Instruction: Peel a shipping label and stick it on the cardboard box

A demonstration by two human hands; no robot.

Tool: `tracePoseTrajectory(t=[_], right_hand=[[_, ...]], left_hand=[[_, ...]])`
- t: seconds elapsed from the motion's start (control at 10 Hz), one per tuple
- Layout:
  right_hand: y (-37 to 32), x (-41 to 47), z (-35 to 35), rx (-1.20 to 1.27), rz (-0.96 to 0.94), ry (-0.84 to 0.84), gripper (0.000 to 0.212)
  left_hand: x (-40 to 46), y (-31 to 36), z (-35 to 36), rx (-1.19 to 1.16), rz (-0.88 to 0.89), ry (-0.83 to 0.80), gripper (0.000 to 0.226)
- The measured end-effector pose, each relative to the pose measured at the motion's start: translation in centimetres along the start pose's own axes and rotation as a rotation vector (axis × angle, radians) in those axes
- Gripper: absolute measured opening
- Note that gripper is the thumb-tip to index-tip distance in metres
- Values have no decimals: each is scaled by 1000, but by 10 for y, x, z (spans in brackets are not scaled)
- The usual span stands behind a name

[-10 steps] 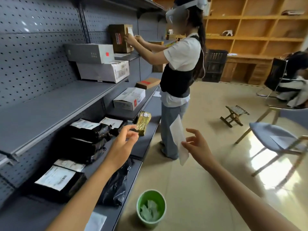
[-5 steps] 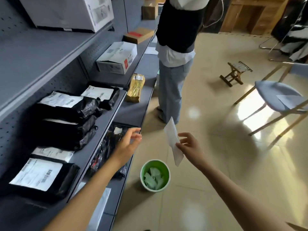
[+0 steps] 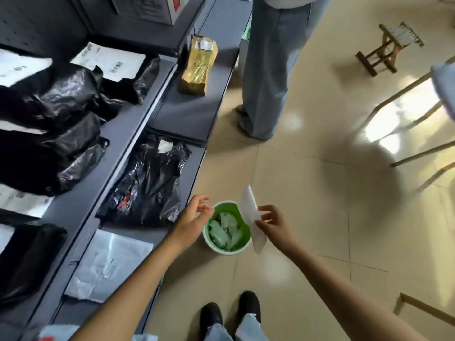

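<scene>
- Hands over a green bin [image 3: 227,247] on the floor: the right hand [image 3: 275,223] pinches a white paper strip [image 3: 251,212], probably label backing, above the rim; the left hand [image 3: 194,217] hangs beside it, fingers loosely apart, holding nothing.
- Advice: centre the strip over the bin before letting go, so it lands inside.
- Change: the view has tilted down; both hands now sit nearer the bin.
- No cardboard box shows clearly.

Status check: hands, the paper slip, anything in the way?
Left hand open, empty, beside the green bin. Right hand pinching white paper slip over the bin's rim. Path into bin clear.
</scene>
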State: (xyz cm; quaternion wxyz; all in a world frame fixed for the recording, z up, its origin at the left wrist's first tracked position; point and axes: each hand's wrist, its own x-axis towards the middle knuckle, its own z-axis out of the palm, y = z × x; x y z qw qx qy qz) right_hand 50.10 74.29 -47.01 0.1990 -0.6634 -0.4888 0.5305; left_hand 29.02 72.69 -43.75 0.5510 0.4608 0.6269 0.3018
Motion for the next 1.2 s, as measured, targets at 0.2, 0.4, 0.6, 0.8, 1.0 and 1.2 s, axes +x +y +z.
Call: tracePoseTrajectory(t=[0.2, 0.4, 0.6, 0.8, 1.0, 1.2], right_hand=[[73, 56, 42, -38, 113, -34, 20], [125, 101, 70, -19, 230, -42, 28], [158, 137, 91, 19, 281, -54, 30], [174, 150, 106, 30, 328, -36, 28], [168, 145, 104, 17, 312, -45, 30], [129, 127, 87, 70, 205, -38, 23]], left_hand=[[35, -80, 24, -20, -107, -42, 46], [63, -149, 41, -20, -202, -75, 31], [83, -192, 47, -8, -229, -71, 35], [83, -216, 47, -8, -250, -102, 38], [77, -211, 40, -1, -235, -91, 51], [68, -174, 30, -15, -180, -79, 51]])
